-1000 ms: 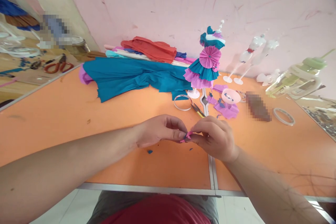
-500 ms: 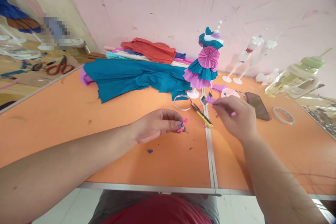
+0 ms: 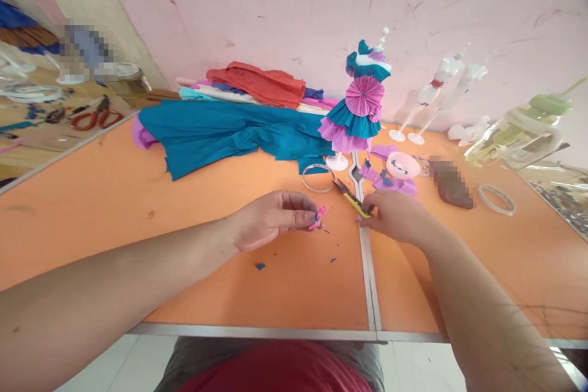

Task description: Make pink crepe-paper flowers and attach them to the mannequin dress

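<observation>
Between thumb and fingertips, my left hand (image 3: 280, 220) pinches a small pink bow (image 3: 320, 217) with a bit of teal at its middle. My right hand (image 3: 397, 214) has its thumb and fingers closed around the handle end of yellow thread snips (image 3: 351, 198), which lie with their dark blades pointing away to the left. Beyond the snips stands a small dress form (image 3: 356, 104) in a teal and purple pleated paper dress with a round rosette at its waist. A roll of clear tape (image 3: 318, 178) lies beside the blades.
A teal crepe sheet (image 3: 206, 135) spreads across the back left, before folded red paper (image 3: 257, 84). To the right are a pink bowl (image 3: 403, 166), purple scraps (image 3: 395, 187), another tape ring (image 3: 497, 199), bare dress forms (image 3: 441, 82) and a green-lidded bottle (image 3: 542, 116). Orange-handled pliers (image 3: 96, 116) lie far left.
My right hand has come down and left from beside the pink bowl onto the handle of the snips, uncovering the bowl and scraps. My left hand keeps the bow in nearly the same place.
</observation>
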Available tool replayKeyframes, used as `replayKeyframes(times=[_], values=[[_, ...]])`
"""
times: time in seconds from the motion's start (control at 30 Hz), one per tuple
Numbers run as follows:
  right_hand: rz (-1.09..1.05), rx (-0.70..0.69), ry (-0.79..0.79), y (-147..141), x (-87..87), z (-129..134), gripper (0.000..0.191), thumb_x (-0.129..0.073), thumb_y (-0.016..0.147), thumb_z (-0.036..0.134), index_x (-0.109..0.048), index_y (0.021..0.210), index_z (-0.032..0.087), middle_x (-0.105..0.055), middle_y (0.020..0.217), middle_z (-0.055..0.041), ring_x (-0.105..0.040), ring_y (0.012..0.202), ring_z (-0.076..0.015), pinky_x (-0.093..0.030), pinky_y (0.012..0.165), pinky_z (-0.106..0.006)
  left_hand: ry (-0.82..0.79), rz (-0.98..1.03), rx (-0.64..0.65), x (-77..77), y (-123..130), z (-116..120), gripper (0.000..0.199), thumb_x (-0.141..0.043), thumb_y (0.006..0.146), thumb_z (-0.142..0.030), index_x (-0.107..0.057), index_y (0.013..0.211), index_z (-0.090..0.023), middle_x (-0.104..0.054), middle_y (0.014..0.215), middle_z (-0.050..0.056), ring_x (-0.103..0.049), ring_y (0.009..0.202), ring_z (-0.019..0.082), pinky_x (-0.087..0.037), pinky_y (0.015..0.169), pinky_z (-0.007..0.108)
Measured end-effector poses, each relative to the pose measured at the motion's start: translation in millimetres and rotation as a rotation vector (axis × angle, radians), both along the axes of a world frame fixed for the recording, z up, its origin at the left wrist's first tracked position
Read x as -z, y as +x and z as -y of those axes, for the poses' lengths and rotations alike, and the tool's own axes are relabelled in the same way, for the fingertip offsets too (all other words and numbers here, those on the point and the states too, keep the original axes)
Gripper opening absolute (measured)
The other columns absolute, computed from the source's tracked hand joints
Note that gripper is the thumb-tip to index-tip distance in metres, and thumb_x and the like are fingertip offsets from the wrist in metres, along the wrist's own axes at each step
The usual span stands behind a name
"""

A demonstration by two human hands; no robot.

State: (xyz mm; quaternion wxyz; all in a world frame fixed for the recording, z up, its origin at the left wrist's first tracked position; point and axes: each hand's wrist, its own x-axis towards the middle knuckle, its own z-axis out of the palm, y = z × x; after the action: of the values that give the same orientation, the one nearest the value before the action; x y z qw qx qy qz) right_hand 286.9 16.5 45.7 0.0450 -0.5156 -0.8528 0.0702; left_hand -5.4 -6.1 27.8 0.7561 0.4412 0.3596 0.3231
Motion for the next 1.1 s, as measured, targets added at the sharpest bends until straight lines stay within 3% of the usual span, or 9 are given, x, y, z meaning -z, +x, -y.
replayKeyframes(times=[0.1, 0.2, 0.3, 0.43, 0.5, 0.6, 0.7, 0.93, 1.1], values=[[-0.096, 0.12, -0.087, 6, -14.2, 3, 0.01, -0.069, 0.083, 0.027, -0.069, 0.075, 0.021, -0.07, 0.068, -0.0026, -0.062, 0.058, -0.0147, -0.039, 0.048, -0.026, 0.186, -0.104, 0.029, -1.5, 0, 2, 0.033, -0.086, 0.07, -0.044, -0.075, 0.084, -0.016, -0.073, 0.094, 0.008, -0.068, 0.092, 0.022, -0.054, 0.09, 0.037], [-0.309, 0.223, -0.403, 14, -31.5, 4, 0.011, -0.064, 0.086, 0.03, -0.071, 0.087, 0.021, -0.075, 0.079, -0.0029, -0.07, 0.064, -0.0164, -0.051, 0.052, -0.025, 0.606, -0.287, 0.105, -7.2, 1, 10, 0.024, -0.077, 0.082, -0.042, -0.076, 0.082, -0.018, -0.069, 0.114, 0.011, -0.065, 0.106, 0.025, -0.051, 0.099, 0.038], [-0.435, 0.263, -0.688, 9, -33.7, 3, 0.018, -0.062, 0.087, 0.033, -0.072, 0.095, 0.019, -0.078, 0.09, -0.0066, -0.074, 0.071, -0.0187, -0.059, 0.059, -0.027, 0.948, -0.435, 0.245, -10.1, 3, 18, 0.016, -0.069, 0.089, -0.034, -0.079, 0.086, -0.022, -0.063, 0.134, 0.01, -0.053, 0.132, 0.029, -0.04, 0.115, 0.039], [-0.468, 0.214, -0.852, -14, -15.5, 5, 0.022, -0.06, 0.089, 0.034, -0.073, 0.098, 0.018, -0.078, 0.084, -0.0071, -0.073, 0.069, -0.0187, -0.058, 0.057, -0.027, 0.944, -0.557, 0.44, -2.9, 8, 22, 0.015, -0.066, 0.091, -0.03, -0.079, 0.091, -0.022, -0.04, 0.161, 0.006, -0.033, 0.151, 0.032, -0.029, 0.123, 0.044], [-0.45, 0.191, -0.8, -23, -7.5, 5, 0.026, -0.058, 0.091, 0.037, -0.075, 0.098, 0.019, -0.078, 0.083, -0.0066, -0.072, 0.067, -0.0186, -0.056, 0.055, -0.027, 0.862, -0.612, 0.48, 1.5, 9, 20, 0.013, -0.068, 0.088, -0.028, -0.079, 0.091, -0.021, -0.032, 0.165, 0.006, -0.029, 0.153, 0.033, -0.028, 0.123, 0.045], [-0.354, 0.181, -0.466, -22, -4.7, 4, 0.029, -0.057, 0.092, 0.041, -0.078, 0.101, 0.023, -0.078, 0.097, -0.0046, -0.07, 0.069, -0.0166, -0.052, 0.056, -0.027, 0.792, -0.633, 0.499, 4.7, 9, 16, 0.011, -0.071, 0.085, -0.025, -0.079, 0.09, -0.021, -0.035, 0.164, 0.006, -0.029, 0.153, 0.032, -0.028, 0.124, 0.043], [-0.252, 0.133, -0.198, -15, -7.2, 2, 0.024, -0.061, 0.09, 0.04, -0.078, 0.104, 0.029, -0.077, 0.098, -0.0005, -0.068, 0.074, -0.0159, -0.051, 0.062, -0.028, 0.785, -0.629, 0.509, 5.1, 7, 14, 0.011, -0.071, 0.086, -0.027, -0.079, 0.089, -0.022, -0.04, 0.161, 0.006, -0.031, 0.152, 0.031, -0.028, 0.123, 0.046], [-0.147, -0.005, -0.165, -26, -2.3, 10, 0.01, -0.067, 0.084, 0.024, -0.077, 0.084, 0.027, -0.077, 0.085, 0.0015, -0.069, 0.075, -0.0158, -0.043, 0.055, -0.025, 0.762, -0.632, 0.479, 10.8, 5, 11, 0.013, -0.073, 0.083, -0.033, -0.079, 0.088, -0.023, -0.038, 0.163, 0.006, -0.034, 0.15, 0.034, -0.031, 0.122, 0.045], [-0.003, -0.041, -0.084, -39, -6.8, 16, 0.014, -0.063, 0.085, 0.016, -0.073, 0.081, 0.024, -0.075, 0.086, 0.0002, -0.066, 0.077, -0.0163, -0.04, 0.06, -0.026, 0.746, -0.611, 0.467, 13.0, 5, 12, 0.013, -0.072, 0.084, -0.035, -0.079, 0.088, -0.025, -0.037, 0.163, 0.002, -0.033, 0.151, 0.031, -0.03, 0.122, 0.045]])
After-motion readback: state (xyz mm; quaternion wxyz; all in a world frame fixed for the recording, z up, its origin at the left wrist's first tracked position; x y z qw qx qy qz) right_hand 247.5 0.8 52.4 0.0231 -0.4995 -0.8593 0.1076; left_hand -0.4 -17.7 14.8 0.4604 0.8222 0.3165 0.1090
